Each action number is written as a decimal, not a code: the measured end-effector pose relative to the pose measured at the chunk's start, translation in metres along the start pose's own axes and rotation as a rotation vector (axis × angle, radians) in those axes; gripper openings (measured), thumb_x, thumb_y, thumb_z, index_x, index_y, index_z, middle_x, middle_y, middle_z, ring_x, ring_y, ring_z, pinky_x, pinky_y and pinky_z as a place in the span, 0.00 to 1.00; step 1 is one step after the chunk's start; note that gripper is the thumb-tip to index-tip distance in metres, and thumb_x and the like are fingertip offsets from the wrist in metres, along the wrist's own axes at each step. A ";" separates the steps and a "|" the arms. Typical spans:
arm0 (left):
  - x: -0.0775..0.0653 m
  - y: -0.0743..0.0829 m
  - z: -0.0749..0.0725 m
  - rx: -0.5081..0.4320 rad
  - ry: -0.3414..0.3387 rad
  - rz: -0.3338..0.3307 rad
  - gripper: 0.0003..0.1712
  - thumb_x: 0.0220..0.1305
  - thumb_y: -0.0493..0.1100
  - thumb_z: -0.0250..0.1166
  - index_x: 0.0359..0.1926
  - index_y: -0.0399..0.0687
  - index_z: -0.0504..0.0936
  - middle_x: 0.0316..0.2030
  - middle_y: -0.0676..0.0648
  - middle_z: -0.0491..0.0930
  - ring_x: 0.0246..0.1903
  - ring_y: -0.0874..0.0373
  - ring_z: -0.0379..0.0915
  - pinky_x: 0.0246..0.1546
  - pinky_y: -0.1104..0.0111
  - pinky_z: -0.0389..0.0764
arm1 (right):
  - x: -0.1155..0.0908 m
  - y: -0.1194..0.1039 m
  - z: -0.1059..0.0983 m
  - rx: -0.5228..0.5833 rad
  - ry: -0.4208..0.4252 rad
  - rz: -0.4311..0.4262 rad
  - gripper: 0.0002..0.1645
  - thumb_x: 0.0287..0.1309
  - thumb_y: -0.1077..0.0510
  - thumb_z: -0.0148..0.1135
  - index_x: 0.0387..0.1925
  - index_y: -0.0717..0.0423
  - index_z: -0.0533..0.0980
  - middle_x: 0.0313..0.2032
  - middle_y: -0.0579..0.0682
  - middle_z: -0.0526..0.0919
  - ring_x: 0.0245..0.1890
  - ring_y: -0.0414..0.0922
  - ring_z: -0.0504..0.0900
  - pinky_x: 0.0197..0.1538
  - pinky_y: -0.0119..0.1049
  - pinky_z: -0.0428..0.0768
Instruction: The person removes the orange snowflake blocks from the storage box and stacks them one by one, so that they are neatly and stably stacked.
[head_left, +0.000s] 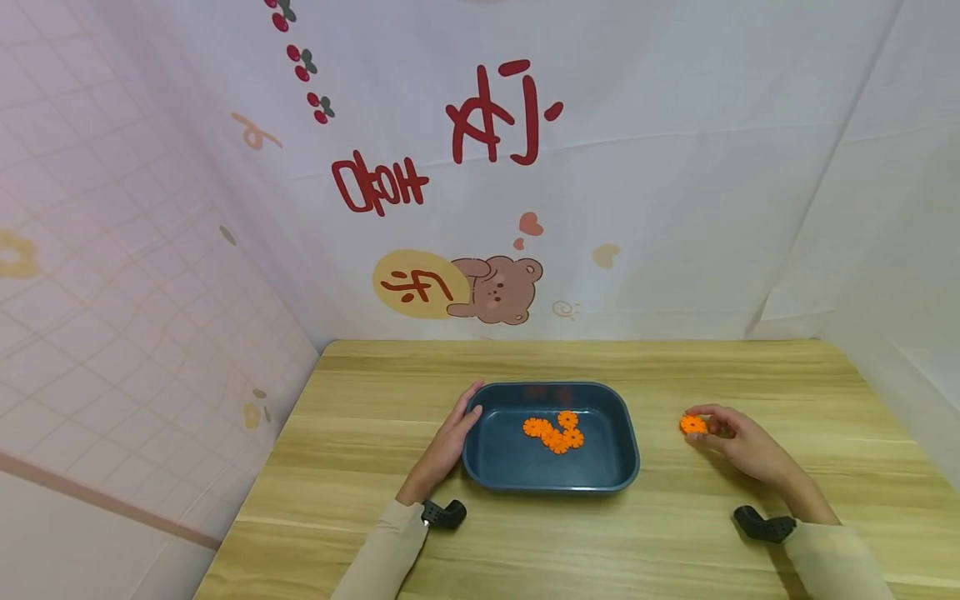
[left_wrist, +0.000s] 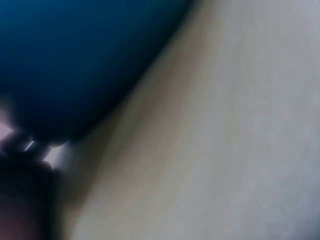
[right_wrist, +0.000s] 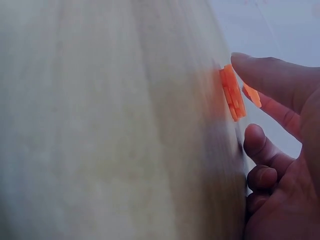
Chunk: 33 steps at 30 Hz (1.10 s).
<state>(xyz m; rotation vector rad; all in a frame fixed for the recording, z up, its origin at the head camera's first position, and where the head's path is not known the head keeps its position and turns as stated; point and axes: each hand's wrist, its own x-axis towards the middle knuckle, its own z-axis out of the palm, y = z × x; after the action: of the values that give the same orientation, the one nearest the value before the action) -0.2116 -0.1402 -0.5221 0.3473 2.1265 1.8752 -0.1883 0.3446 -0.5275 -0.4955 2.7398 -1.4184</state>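
head view: the left hand [head_left: 447, 442] grips the tray [head_left: 510, 467] at its nine o'clock rim, thumb over the edge. a pile [head_left: 557, 439] of orange pieces lies near the tray's middle. well apart at three o'clock, the right hand [head_left: 746, 446] pinches an orange disc [head_left: 693, 425] between thumb and finger. if the left hand bore down too hard on the rim, the tray could slide or tip and scatter the pile.

left wrist view: the tray blurs across eleven o'clock; the grip cannot be read here.

right wrist view: the disc sits towards two o'clock, at the thumb. it may be several stacked together, hard to tell edge-on; an off-centre pinch could let one slip free.
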 end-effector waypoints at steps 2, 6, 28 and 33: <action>0.002 -0.005 0.000 0.001 0.015 0.007 0.30 0.81 0.53 0.42 0.79 0.60 0.50 0.78 0.55 0.45 0.77 0.56 0.35 0.75 0.49 0.40 | 0.000 0.000 0.000 0.000 -0.003 0.001 0.21 0.63 0.62 0.65 0.56 0.63 0.75 0.31 0.49 0.71 0.29 0.39 0.67 0.25 0.34 0.65; 0.002 -0.007 0.001 -0.003 0.034 0.022 0.30 0.79 0.56 0.44 0.77 0.64 0.53 0.77 0.57 0.48 0.77 0.57 0.37 0.75 0.49 0.41 | 0.000 0.000 0.000 -0.009 -0.005 0.000 0.21 0.63 0.62 0.65 0.56 0.63 0.75 0.31 0.49 0.71 0.29 0.39 0.67 0.26 0.34 0.65; 0.001 -0.005 0.001 0.000 0.032 0.029 0.31 0.79 0.54 0.44 0.78 0.57 0.52 0.77 0.55 0.48 0.77 0.55 0.37 0.75 0.48 0.41 | 0.000 -0.004 0.001 -0.033 -0.006 0.016 0.22 0.63 0.61 0.65 0.57 0.64 0.75 0.32 0.50 0.72 0.30 0.38 0.67 0.27 0.34 0.65; 0.000 -0.004 0.002 -0.005 0.030 0.030 0.31 0.80 0.54 0.44 0.78 0.58 0.51 0.78 0.54 0.47 0.77 0.55 0.36 0.75 0.48 0.40 | 0.000 -0.005 0.001 -0.033 -0.001 0.016 0.23 0.63 0.61 0.65 0.58 0.64 0.74 0.32 0.50 0.72 0.31 0.38 0.68 0.28 0.33 0.65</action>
<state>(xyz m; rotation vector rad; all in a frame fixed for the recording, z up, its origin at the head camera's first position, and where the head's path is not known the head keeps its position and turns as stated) -0.2107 -0.1394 -0.5261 0.3539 2.1465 1.9134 -0.1866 0.3416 -0.5243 -0.4746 2.7648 -1.3712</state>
